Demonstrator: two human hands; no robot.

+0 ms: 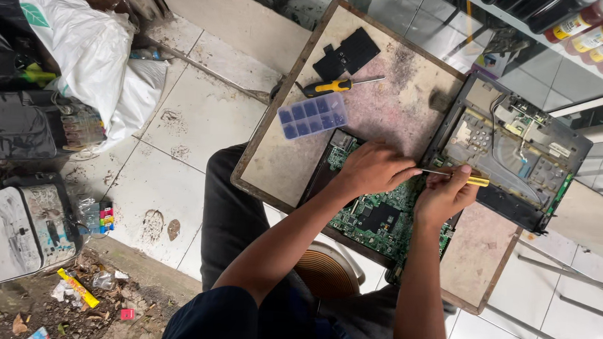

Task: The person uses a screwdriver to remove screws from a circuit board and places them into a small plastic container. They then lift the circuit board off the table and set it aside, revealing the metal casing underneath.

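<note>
The right hand (444,196) has its fingers closed around a small screwdriver with a yellow handle (476,180), its thin shaft pointing left toward the left hand (373,167). The left hand lies palm down on a green circuit board (380,220), fingers loosely spread and gripping nothing, the fingertips close to the screwdriver's tip. The circuit board rests on the near edge of a worn, stained desk (385,105), above the person's lap. Just to the right of both hands lies an opened laptop chassis (512,155) with exposed wiring. Further up the desk sit a blue compartment box (312,115), a larger yellow-and-black screwdriver (339,86) and a flat black plastic part (347,54), all well apart from the hands
</note>
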